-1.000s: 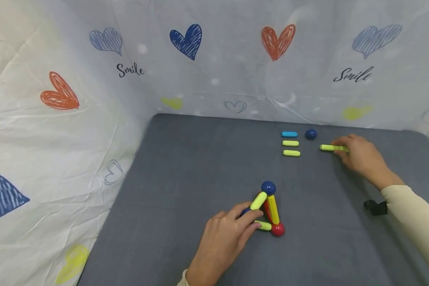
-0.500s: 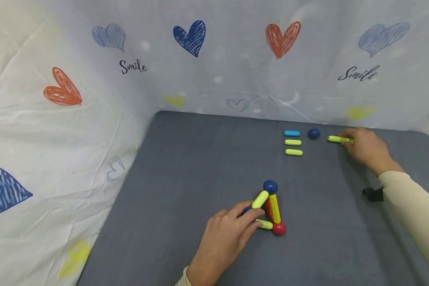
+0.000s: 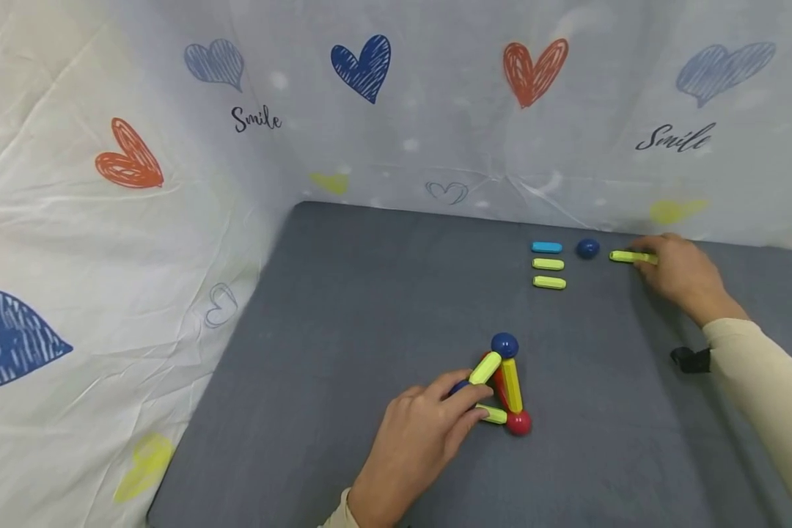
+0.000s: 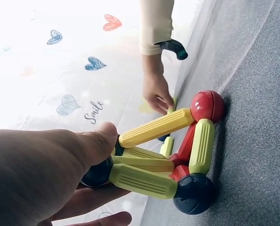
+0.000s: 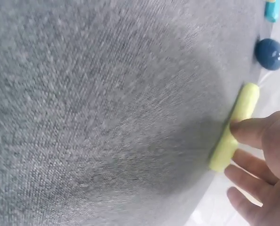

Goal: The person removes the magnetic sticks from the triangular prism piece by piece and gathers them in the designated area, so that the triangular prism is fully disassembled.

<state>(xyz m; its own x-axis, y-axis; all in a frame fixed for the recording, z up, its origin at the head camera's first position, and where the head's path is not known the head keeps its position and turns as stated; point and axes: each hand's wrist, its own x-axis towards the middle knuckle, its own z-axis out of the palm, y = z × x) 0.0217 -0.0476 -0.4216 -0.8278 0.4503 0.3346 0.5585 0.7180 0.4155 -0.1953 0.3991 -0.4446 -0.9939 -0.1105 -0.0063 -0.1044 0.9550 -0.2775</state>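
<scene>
Near the far edge of the counter (image 3: 343, 293), right of the blue ball (image 3: 588, 248), the fingers of my right hand (image 3: 683, 275) pinched a yellow-green rod (image 3: 623, 257); those of my left hand (image 3: 412, 440) grasped the ball-and-rod frame (image 3: 511, 385). I judged the rod light, stiff, slightly slippery, best taken mid-length. The counter was grey, cloth-textured; a heart-printed sheet (image 3: 449, 125) hung behind.

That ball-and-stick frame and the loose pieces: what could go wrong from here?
The left hand grips the frame by one side, so a tug might pull it apart. The right hand pinches a yellow-green stick near a loose blue ball; a nudge could roll that ball towards the table's far edge.
</scene>
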